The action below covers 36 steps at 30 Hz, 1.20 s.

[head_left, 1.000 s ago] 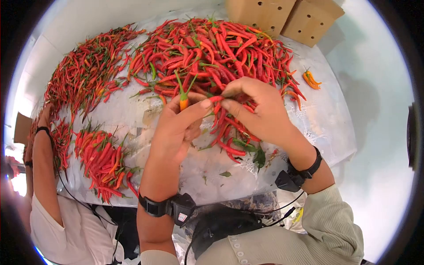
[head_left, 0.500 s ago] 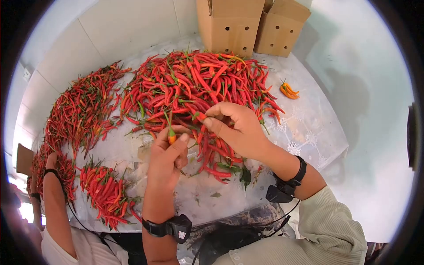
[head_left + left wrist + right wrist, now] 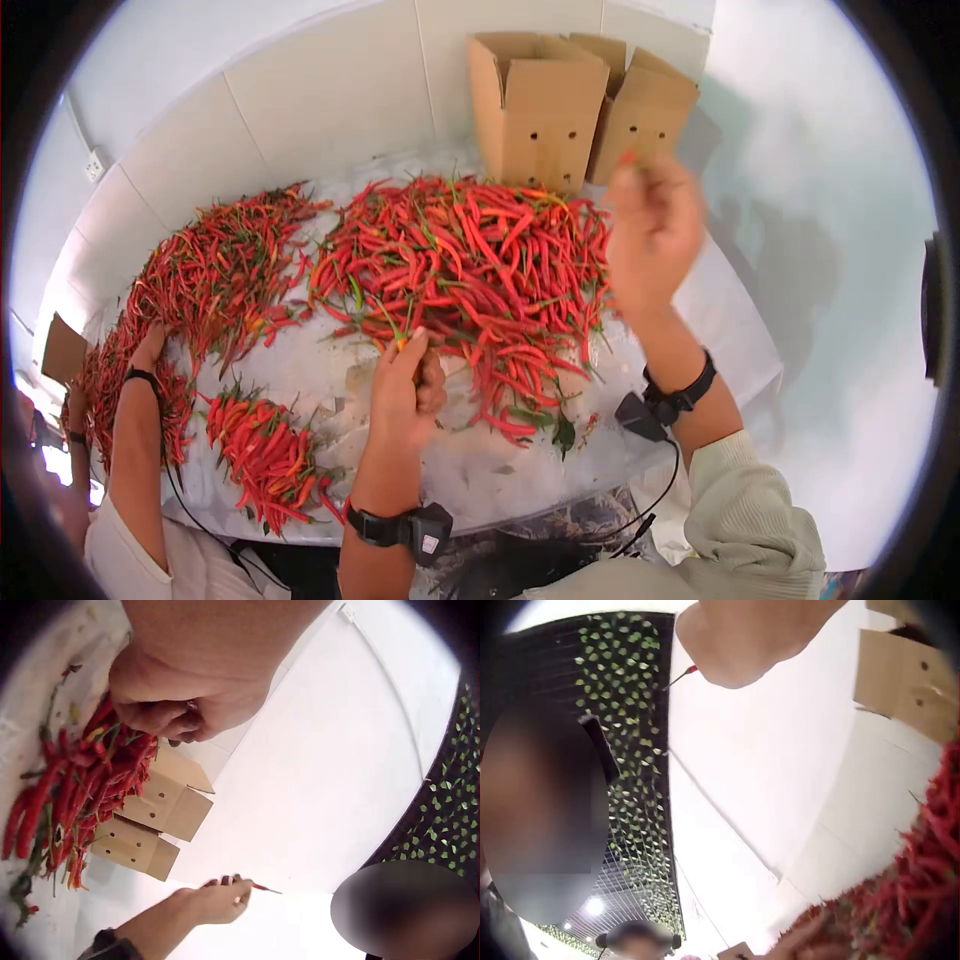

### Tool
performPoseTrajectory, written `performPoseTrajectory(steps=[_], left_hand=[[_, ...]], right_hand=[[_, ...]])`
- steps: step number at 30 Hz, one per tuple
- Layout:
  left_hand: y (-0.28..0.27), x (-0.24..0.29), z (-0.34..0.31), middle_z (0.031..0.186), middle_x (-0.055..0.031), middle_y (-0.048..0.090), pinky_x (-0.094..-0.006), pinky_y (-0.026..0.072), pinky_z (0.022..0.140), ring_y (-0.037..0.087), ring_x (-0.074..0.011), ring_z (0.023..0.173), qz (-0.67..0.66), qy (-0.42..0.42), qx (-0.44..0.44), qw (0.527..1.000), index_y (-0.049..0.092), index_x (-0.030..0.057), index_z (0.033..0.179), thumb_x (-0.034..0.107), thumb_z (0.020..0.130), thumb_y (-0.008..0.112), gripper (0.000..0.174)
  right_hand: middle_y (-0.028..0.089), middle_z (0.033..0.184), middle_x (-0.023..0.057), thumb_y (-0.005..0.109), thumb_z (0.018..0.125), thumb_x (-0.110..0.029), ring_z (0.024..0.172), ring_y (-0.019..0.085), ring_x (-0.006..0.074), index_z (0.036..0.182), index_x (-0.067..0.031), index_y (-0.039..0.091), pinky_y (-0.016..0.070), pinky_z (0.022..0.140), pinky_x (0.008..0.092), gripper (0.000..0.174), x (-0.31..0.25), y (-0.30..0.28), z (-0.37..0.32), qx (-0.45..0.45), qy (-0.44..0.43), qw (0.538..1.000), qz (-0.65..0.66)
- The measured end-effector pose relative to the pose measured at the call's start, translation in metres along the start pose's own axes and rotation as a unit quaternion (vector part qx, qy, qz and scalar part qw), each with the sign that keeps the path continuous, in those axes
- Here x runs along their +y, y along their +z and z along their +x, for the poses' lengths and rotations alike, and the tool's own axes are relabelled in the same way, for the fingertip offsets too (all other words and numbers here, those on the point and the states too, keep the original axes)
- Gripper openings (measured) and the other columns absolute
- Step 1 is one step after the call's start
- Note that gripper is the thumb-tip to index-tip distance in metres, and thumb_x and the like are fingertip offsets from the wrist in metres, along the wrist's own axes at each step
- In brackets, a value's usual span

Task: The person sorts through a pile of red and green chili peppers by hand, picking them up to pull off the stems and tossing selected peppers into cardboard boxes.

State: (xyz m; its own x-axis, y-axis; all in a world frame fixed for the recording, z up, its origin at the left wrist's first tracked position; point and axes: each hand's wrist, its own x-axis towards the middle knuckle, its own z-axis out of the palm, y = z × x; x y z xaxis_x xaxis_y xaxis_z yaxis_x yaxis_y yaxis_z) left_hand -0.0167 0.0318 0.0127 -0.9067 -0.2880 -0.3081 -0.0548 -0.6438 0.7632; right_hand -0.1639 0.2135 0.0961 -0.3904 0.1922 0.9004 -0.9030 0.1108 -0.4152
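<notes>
In the head view my left hand [image 3: 405, 390] grips a chili pepper [image 3: 401, 342], its green stem poking up above the thumb. My right hand [image 3: 655, 240] is raised on the right, level with the boxes, and somewhat blurred. It pinches a red chili pepper [image 3: 260, 886], whose red body and thin stem stick out past the fingers in the left wrist view. A large heap of red chilies [image 3: 450, 250] lies on the table just beyond my left hand.
Two cardboard boxes [image 3: 555, 125] with punched holes stand at the back. A second chili heap [image 3: 220, 260] spreads along the left, with a smaller pile [image 3: 262, 455] nearer the front. Another person's arm [image 3: 138, 420] reaches in at the left. Plastic sheeting [image 3: 735, 320] covers the table.
The hands were close together over the heap; my right hand has moved up and to the right with a red chili. My left hand still holds its pepper. The head view has tilted up.
</notes>
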Motion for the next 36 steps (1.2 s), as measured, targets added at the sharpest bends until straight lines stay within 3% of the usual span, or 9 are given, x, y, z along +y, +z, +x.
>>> performPoseTrajectory(steps=[3, 6, 8, 10, 12, 14, 16, 19, 36], left_hand=[[0.0, 0.001, -0.002, 0.053, 0.004, 0.039, -0.0207, 0.0234, 0.036, 0.031, -0.0052, 0.038, -0.012, -0.024, 0.013, 1.0, 0.053, 0.0112, 0.085, 0.03, 0.093, 0.048, 0.021], [-0.003, 0.003, -0.002, 0.05, 0.0057, 0.037, -0.0207, 0.0228, 0.035, 0.031, -0.0049, 0.037, 0.008, -0.027, -0.012, 1.0, 0.051, 0.013, 0.081, 0.028, 0.093, 0.049, 0.02], [-0.005, 0.001, 0.0, 0.05, 0.006, 0.037, -0.0207, 0.0221, 0.035, 0.03, -0.0047, 0.037, 0.011, -0.01, -0.008, 1.0, 0.05, 0.0136, 0.078, 0.026, 0.092, 0.05, 0.019], [-0.006, 0.0, 0.0, 0.049, 0.0063, 0.036, -0.0206, 0.0214, 0.034, 0.029, -0.0046, 0.036, 0.008, -0.005, -0.002, 1.0, 0.048, 0.0143, 0.076, 0.025, 0.092, 0.051, 0.019], [-0.006, 0.001, 0.0, 0.049, 0.0065, 0.035, -0.0205, 0.0208, 0.034, 0.028, -0.0046, 0.036, -0.003, -0.003, 0.004, 1.0, 0.046, 0.0151, 0.073, 0.023, 0.091, 0.052, 0.02], [-0.005, 0.004, 0.001, 0.048, 0.0066, 0.035, -0.0208, 0.0207, 0.034, 0.028, -0.0047, 0.035, -0.004, -0.007, -0.013, 1.0, 0.045, 0.0153, 0.072, 0.023, 0.091, 0.052, 0.021], [-0.006, 0.001, -0.001, 0.048, 0.0066, 0.034, -0.0211, 0.0204, 0.034, 0.027, -0.0047, 0.035, -0.001, -0.011, -0.02, 1.0, 0.044, 0.0154, 0.071, 0.023, 0.091, 0.052, 0.022], [-0.004, -0.003, -0.003, 0.048, 0.0067, 0.034, -0.0216, 0.0199, 0.034, 0.027, -0.0046, 0.035, 0.008, -0.014, -0.018, 1.0, 0.044, 0.0153, 0.07, 0.023, 0.091, 0.051, 0.024], [0.002, -0.008, 0.001, 0.049, 0.006, 0.036, -0.0195, 0.0206, 0.034, 0.028, -0.0034, 0.036, 0.04, -0.061, -0.039, 0.997, 0.053, 0.0068, 0.083, 0.02, 0.092, 0.048, 0.017]], right_hand=[[0.058, 0.082, 0.0056, 0.061, 0.087, -0.012, 0.065, 0.054, 0.0097, 0.094, -0.002, 0.055, 0.0435, 0.058, 0.0215, 0.014, -0.02, 0.01, 0.073, 0.148, -0.155, 0.972, 0.092], [0.058, 0.079, 0.0056, 0.062, 0.085, -0.013, 0.064, 0.055, 0.0094, 0.095, -0.0029, 0.053, 0.044, 0.057, 0.0227, 0.017, -0.023, 0.028, 0.125, 0.198, -0.193, 0.957, 0.085], [0.059, 0.079, 0.0095, 0.062, 0.085, -0.018, 0.064, 0.058, 0.0157, 0.096, -0.0026, 0.053, 0.0471, 0.059, 0.0289, 0.021, 0.007, 0.049, 0.145, 0.155, -0.185, 0.967, -0.079], [0.061, 0.081, 0.0131, 0.061, 0.084, -0.024, 0.068, 0.06, 0.0239, 0.099, -0.0025, 0.054, 0.0486, 0.065, 0.0353, 0.027, 0.061, 0.064, 0.145, -0.017, -0.014, 0.967, -0.253], [0.062, 0.084, 0.0136, 0.061, 0.084, -0.025, 0.072, 0.06, 0.0285, 0.097, -0.0029, 0.056, 0.0482, 0.071, 0.0386, 0.026, 0.093, 0.06, 0.112, -0.218, -0.052, 0.938, -0.265], [0.062, 0.08, 0.0124, 0.061, 0.083, -0.022, 0.073, 0.06, 0.026, 0.092, -0.0028, 0.059, 0.0476, 0.07, 0.037, 0.022, 0.075, 0.055, 0.064, -0.249, 0.007, 0.953, -0.174], [0.061, 0.077, 0.012, 0.062, 0.082, -0.019, 0.074, 0.06, 0.0247, 0.087, -0.0028, 0.06, 0.0468, 0.067, 0.0366, 0.017, 0.047, 0.039, 0.027, -0.392, 0.135, 0.902, -0.123], [0.061, 0.075, 0.0121, 0.063, 0.08, -0.017, 0.074, 0.06, 0.0248, 0.085, -0.0034, 0.06, 0.0459, 0.065, 0.0361, 0.015, 0.04, 0.019, -0.028, -0.52, 0.174, 0.833, -0.07], [0.055, 0.08, 0.0102, 0.068, 0.072, -0.009, 0.077, 0.056, 0.0287, 0.086, -0.0049, 0.058, 0.045, 0.067, 0.0372, 0.017, 0.014, -0.017, -0.082, -0.551, 0.047, 0.818, -0.159]])
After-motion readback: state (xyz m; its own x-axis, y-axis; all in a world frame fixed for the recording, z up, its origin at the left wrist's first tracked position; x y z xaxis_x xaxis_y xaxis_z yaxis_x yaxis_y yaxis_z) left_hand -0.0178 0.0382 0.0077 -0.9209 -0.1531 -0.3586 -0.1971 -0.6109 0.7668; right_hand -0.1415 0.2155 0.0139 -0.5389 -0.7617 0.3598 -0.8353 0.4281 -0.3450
